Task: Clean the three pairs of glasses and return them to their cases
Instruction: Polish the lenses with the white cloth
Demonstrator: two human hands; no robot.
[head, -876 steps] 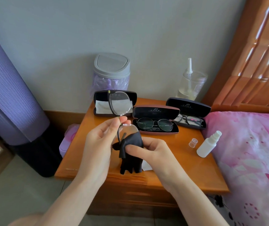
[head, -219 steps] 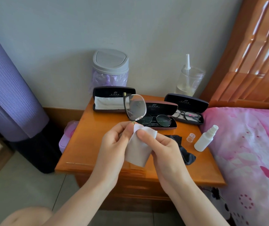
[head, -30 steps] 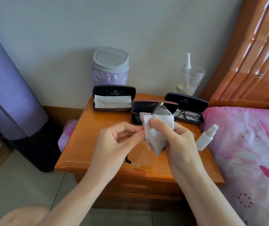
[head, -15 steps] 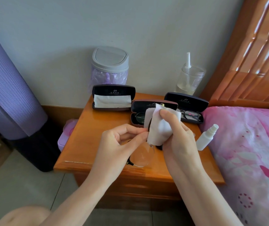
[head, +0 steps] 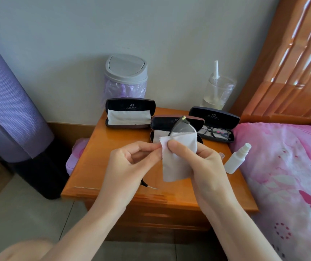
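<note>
Above the wooden nightstand [head: 98, 159], my left hand [head: 130, 166] pinches a pair of glasses [head: 182, 126] near the bridge; one temple tip pokes out below that hand. My right hand [head: 199, 161] pinches a white cleaning cloth [head: 177, 159] around the upper lens, which sticks up out of the cloth. Three open cases stand at the back: the left case [head: 130, 112] holds only a white cloth, the middle case [head: 162, 122] is largely hidden behind the cloth, and the right case [head: 214, 117] holds black-framed glasses [head: 214, 131].
A small white spray bottle [head: 237, 159] and its clear cap [head: 221, 155] stand right of my hands. A lidded bin [head: 126, 78] and a clear jar [head: 217, 91] stand at the wall. A pink bed [head: 286, 176] borders the right, a purple rolled mat [head: 6, 113] the left.
The glasses have turned so that a lens shows above the cloth again. My right hand has shifted its pinch lower and the cloth now hangs further down. My left hand stays put.
</note>
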